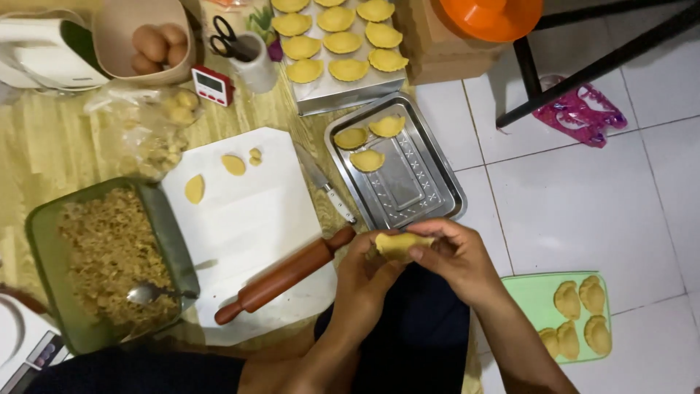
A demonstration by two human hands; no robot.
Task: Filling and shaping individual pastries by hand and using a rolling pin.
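Both my hands hold one folded yellow dough pastry (397, 245) above my lap. My left hand (362, 281) grips it from below and the left. My right hand (453, 255) pinches its top and right edge with fingers curled over it. Just left of my hands a reddish wooden rolling pin (284, 276) lies on a white cutting board (248, 211). A metal tray (408, 182) beyond my hands carries three folded pastries (367, 160).
A green dish of crumbly filling (109, 255) with a spoon (149, 293) sits at left. A knife (326, 186) lies beside the board. A far tray (343, 91) holds several pastries; a green board (536, 299) at right holds crimped ones. Eggs in a bowl (157, 45), a timer (211, 84), scissors in a cup (251, 62).
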